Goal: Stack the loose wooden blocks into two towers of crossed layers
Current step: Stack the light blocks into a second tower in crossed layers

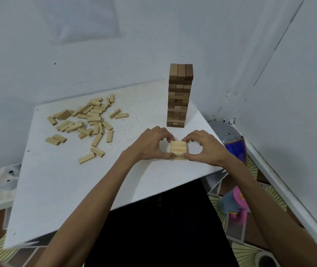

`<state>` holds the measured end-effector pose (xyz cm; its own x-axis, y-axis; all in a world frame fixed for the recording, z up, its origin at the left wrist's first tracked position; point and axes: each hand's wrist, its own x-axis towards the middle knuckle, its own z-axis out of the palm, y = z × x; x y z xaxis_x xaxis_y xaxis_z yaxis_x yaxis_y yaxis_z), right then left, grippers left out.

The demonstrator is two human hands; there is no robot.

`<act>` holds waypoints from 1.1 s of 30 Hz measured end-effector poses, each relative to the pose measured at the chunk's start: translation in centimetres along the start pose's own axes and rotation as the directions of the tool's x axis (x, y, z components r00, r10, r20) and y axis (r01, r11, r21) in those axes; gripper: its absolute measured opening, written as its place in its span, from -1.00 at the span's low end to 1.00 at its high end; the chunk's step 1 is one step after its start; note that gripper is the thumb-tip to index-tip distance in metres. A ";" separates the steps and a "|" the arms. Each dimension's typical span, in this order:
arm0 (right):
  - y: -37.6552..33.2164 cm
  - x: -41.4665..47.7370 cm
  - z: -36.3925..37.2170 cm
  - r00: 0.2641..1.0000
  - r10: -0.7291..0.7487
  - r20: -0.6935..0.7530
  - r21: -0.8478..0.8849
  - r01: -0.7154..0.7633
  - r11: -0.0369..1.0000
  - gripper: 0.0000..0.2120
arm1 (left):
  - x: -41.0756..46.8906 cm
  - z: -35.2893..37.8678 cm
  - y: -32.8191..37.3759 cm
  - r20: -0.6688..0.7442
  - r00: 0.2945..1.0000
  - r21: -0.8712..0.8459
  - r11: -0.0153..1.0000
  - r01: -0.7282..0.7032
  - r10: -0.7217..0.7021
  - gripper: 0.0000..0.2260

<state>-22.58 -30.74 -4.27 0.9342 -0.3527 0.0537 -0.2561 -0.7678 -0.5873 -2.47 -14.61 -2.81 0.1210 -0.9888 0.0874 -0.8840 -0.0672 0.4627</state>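
Head view: only this one view was given. The white bench (pixel 67 189) filled the middle of the frame, set into a corner of pale walls.

Right of centre, near the bench's front edge, sat the low stack (pixel 178 149) of pale blocks, the start of the second tower. The left hand (pixel 151 145) and the right hand (pixel 205 149) closed on it from either side. Each hand's thumb pressed the near edge and its curled fingers reached round the far edge. Neither hand carried a spare block. The grip looked meant to square the layers up, pushing the blocks flush so later layers would sit level.

The three blocks of the stack's top layer lay side by side, their long axes running left to right across the frame. The layer beneath was mostly hidden, so I could not tell its direction for certain.

Just above the hands in the frame stood the finished tower (pixel 179 95), darker in tone, upright and many layers high. Its top three blocks seemed to point away from the camera. It stood apart from the low stack, probably to leave working room for both hands.

At middle left lay the loose blocks (pixel 88 120), scattered flat and pointing every way, well apart from the stack. Most of the second tower was therefore not yet built.

Beyond the bench's right edge were a blue container (pixel 234 145) and, lower, a pink toy (pixel 238 205).
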 end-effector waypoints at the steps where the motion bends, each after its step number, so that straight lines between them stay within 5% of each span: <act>1: 0.1 0.0 0.0 1.000 -0.002 0.003 -0.005 0.002 1.000 -0.54 | 0.0 0.1 -0.1 0.004 1.000 0.007 1.000 0.003 -0.003 -0.58; 16: 0.1 0.0 0.1 0.999 0.023 0.042 -0.041 -0.021 0.999 -0.50 | 0.1 0.8 -0.5 -0.005 1.000 0.011 1.000 -0.004 0.004 -0.55; 33: -0.1 -0.3 0.3 0.999 0.042 0.032 -0.039 -0.041 0.998 -0.51 | -0.5 1.8 -0.9 -0.004 0.998 -0.183 0.981 0.065 -0.067 -0.58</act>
<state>-22.78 -30.35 -4.45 0.9301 -0.3672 0.0033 -0.3033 -0.7731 -0.5570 -2.52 -14.34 -4.82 0.1815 -0.9816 0.0599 -0.7766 -0.1057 0.6211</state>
